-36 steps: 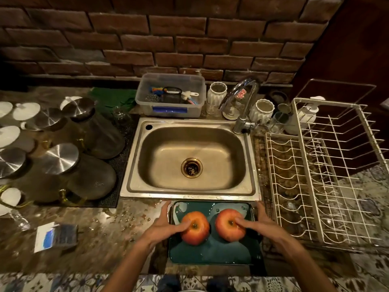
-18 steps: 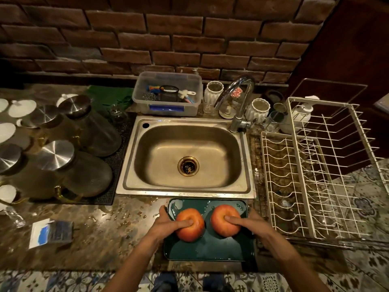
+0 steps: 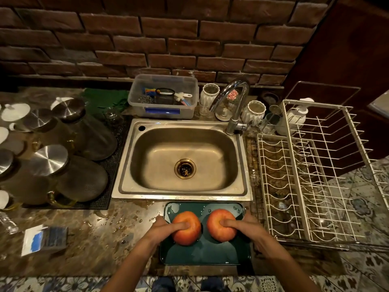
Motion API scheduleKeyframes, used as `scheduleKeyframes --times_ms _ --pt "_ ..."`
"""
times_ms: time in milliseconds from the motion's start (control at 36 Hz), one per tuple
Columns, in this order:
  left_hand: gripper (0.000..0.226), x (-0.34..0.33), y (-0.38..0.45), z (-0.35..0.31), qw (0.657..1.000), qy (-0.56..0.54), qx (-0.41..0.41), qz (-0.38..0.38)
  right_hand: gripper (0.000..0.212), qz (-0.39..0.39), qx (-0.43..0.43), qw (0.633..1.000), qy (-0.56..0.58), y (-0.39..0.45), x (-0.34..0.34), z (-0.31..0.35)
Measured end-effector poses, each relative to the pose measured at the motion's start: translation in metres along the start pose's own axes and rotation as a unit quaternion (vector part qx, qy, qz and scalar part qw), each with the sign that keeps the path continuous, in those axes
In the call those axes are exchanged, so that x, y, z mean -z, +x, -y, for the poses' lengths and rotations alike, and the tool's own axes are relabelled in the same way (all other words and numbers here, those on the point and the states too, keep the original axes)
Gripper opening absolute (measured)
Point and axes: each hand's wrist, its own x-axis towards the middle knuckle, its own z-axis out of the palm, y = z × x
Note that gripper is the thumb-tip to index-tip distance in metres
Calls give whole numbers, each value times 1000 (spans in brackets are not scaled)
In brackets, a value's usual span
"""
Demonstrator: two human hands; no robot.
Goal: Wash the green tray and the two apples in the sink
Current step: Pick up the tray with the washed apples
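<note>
A dark green tray lies on the stone counter just in front of the steel sink. Two red-orange apples rest side by side on it. My left hand grips the tray's left edge, with its thumb pressed on the left apple. At the tray's right edge, my right hand does the same with its thumb on the right apple. The tray's surface is wet with drops. The sink basin holds nothing and no water runs from the tap.
A white wire dish rack stands right of the sink. Glass jars with steel lids sit on a black mat at the left. A clear plastic box with brushes and white cups stand behind the sink. A small sponge packet lies front left.
My hands have shifted slightly on the tray, and my thumbs now press further onto the tops of the apples. The tray and apples stay on the counter.
</note>
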Motion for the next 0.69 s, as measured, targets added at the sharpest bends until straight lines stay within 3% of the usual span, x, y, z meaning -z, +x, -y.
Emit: scheduleKeyframes --times_ms 167,306,500,694 --pt "108 0 -5 -3 1000 23 -3 -12 143 9 -6 1000 12 -3 2 4" --pt "108 1 -8 -4 1000 10 -19 -15 118 9 -11 1000 10 -6 3 9" --pt "83 10 -21 -14 999 8 -45 -29 108 -9 -4 1000 30 -28 2 28" --pt "73 26 -46 -32 996 28 -73 -37 90 -30 26 999 37 -43 6 49"
